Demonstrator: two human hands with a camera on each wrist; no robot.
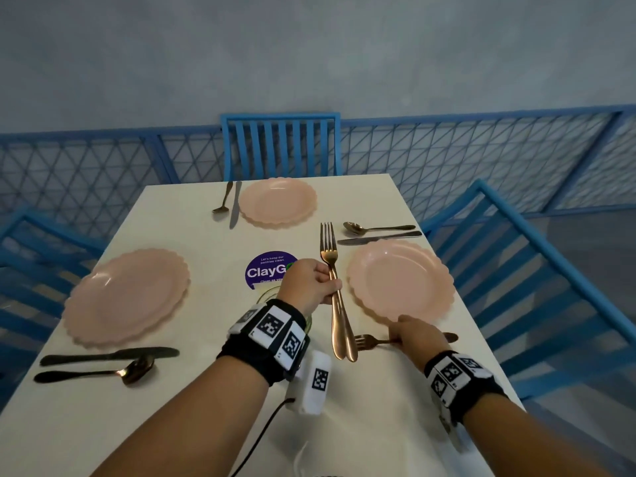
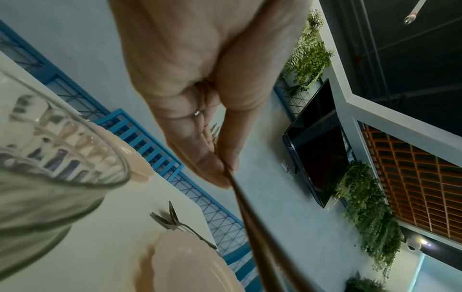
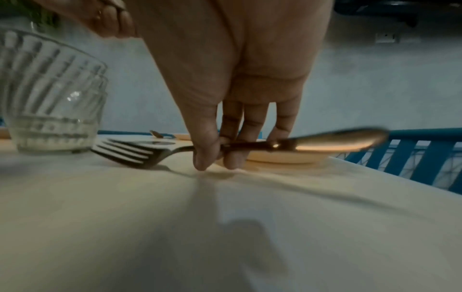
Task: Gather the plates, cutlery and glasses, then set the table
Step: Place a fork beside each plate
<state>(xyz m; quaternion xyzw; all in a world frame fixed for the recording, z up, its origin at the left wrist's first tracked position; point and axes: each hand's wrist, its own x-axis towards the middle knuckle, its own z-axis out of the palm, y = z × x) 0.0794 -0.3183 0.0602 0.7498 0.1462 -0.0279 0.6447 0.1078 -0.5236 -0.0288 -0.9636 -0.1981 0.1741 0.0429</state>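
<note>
My left hand (image 1: 309,284) grips two copper forks (image 1: 335,297) by their handles, tines pointing away, above the white table (image 1: 206,390). My right hand (image 1: 409,333) pinches a third fork (image 3: 132,152) that lies flat just in front of the right pink plate (image 1: 399,280); thumb and fingertips touch the tabletop. Two more pink plates sit at the left (image 1: 127,297) and the far end (image 1: 278,201). A knife and a spoon lie beside each plate. A stack of ribbed glasses (image 3: 50,98) stands under my left wrist, mostly hidden in the head view.
Blue slatted chairs stand at the far end (image 1: 280,142), the right (image 1: 537,270) and the left (image 1: 31,263). A blue lattice fence (image 1: 464,156) runs behind the table. A purple round sticker (image 1: 266,270) marks the table's middle.
</note>
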